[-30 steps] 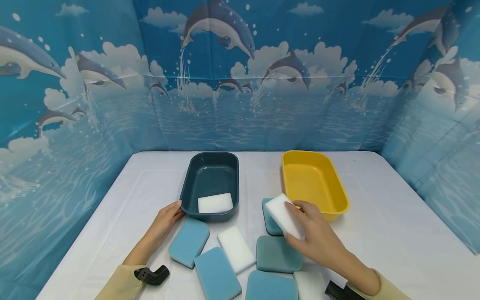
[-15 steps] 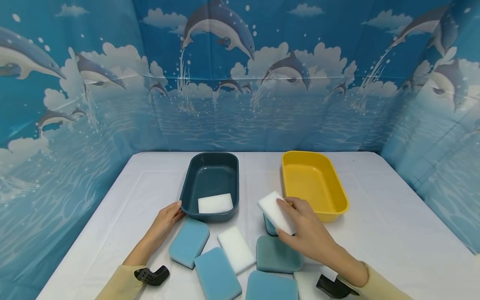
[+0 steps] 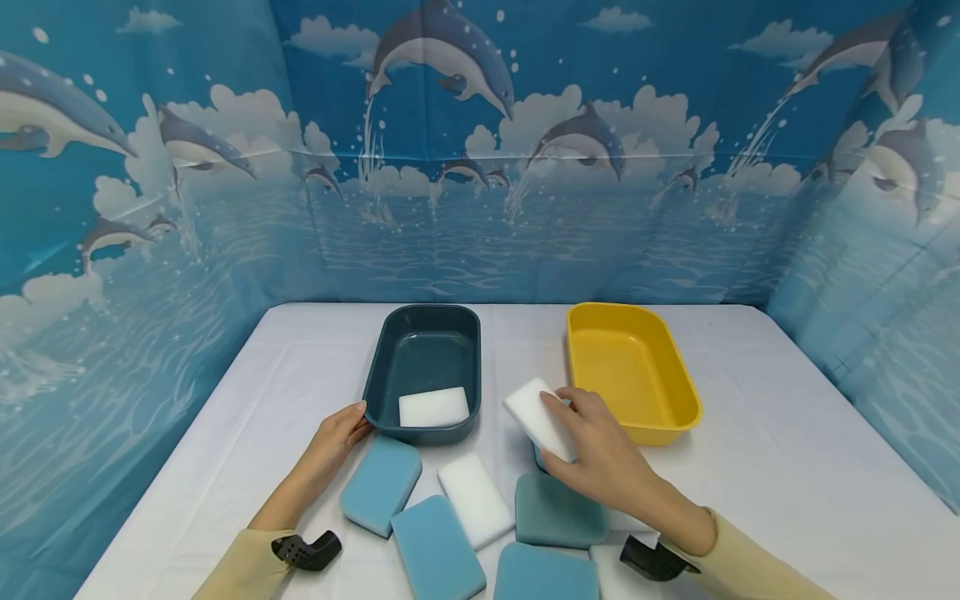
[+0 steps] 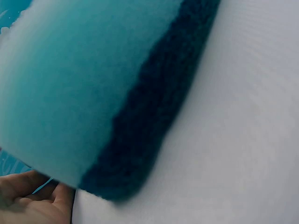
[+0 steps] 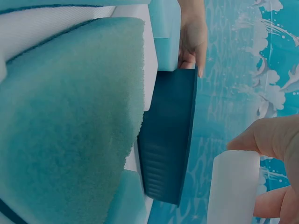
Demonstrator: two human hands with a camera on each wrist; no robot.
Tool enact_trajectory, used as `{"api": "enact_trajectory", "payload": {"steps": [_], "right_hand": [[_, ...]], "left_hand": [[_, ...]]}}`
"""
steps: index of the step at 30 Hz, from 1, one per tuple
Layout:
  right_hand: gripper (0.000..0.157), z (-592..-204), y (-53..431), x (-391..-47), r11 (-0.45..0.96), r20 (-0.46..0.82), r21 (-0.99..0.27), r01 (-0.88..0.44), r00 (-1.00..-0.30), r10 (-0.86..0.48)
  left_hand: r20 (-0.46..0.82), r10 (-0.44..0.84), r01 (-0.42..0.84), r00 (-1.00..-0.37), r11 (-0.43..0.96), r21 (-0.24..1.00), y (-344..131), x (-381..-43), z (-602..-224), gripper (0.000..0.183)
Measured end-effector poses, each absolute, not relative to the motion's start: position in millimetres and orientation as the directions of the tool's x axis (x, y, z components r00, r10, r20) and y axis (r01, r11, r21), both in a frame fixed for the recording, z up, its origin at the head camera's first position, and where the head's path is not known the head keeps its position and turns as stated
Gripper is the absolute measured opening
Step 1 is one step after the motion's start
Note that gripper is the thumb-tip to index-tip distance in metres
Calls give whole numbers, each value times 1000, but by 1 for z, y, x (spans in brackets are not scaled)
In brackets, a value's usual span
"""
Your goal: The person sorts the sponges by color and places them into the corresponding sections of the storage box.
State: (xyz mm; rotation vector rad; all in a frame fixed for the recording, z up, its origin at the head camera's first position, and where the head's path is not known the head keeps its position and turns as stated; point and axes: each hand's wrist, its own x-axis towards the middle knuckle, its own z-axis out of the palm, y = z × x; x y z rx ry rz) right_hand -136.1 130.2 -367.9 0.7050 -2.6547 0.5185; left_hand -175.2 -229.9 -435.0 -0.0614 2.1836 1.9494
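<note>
My right hand grips a white sponge block by its right side, thumb on the near edge and fingers on the far one. The block hangs above a mostly hidden blue sponge, left of the yellow tray. In the right wrist view, thumb and fingers hold the white block near its end. My left hand holds the near left corner of the dark teal tray, its fingertips at the rim. One white sponge lies inside that tray, at the near end.
Several blue sponges lie along the table's near side, with a greener one and a few white ones among them. The table has a white cover. A dolphin-print curtain encloses its back and sides.
My right hand has carried the white sponge block leftward, away from the yellow tray and toward the dark teal one. My left hand has stayed at the teal tray's corner.
</note>
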Motion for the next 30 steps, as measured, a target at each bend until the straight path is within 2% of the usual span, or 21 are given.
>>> {"api": "enact_trajectory", "payload": {"steps": [11, 21, 30], "right_hand": [[61, -368, 120, -147, 812, 403, -238, -533, -815, -417], [58, -370, 112, -159, 779, 465, -216, -589, -764, -448], [57, -367, 100, -163, 770, 418, -237, -593, -778, -470]], "left_hand": [[-192, 89, -181, -977, 116, 977, -230, -176, -435, 68], [-178, 97, -167, -979, 114, 979, -231, -177, -436, 63], [-183, 95, -173, -979, 103, 979, -231, -178, -438, 67]]}}
